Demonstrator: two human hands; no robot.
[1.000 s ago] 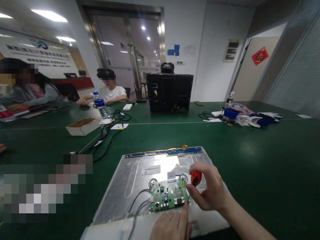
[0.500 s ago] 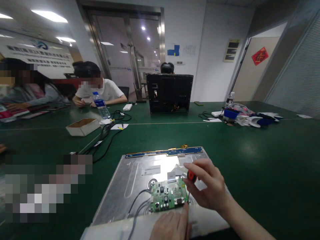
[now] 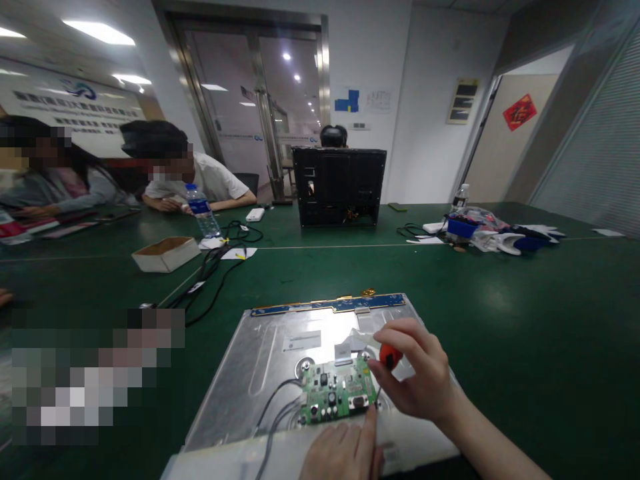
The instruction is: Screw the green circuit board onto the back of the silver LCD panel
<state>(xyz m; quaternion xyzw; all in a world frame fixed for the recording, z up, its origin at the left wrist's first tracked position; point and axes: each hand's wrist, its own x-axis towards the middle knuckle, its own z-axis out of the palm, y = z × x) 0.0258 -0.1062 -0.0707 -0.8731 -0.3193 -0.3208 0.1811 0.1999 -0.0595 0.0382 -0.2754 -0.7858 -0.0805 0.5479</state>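
Note:
My right hand [image 3: 423,380] is closed around the red and black handle of a screwdriver [image 3: 390,357]. Its thin shaft points down to the lower right corner of a green circuit board [image 3: 335,390]. Low in the view, my left hand [image 3: 340,453] rests with its index finger stretched out to that same corner, beside the screwdriver's tip. The board lies on the back of a silver metal panel [image 3: 240,373], with dark cables [image 3: 275,417] leaving its left side. Whatever the tip touches is too small to make out.
A blue circuit strip [image 3: 370,303] runs along the panel's far edge. Left of it are black cables [image 3: 215,280], an open box [image 3: 165,257] and a water bottle [image 3: 201,213]. A black monitor housing [image 3: 343,187] stands opposite. Gloves [image 3: 505,241] lie at right; several people sit around the table.
The screwdriver's handle has turned and tilted slightly to the right in my right hand. My left hand stays nearly still. The person in white has leaned further left.

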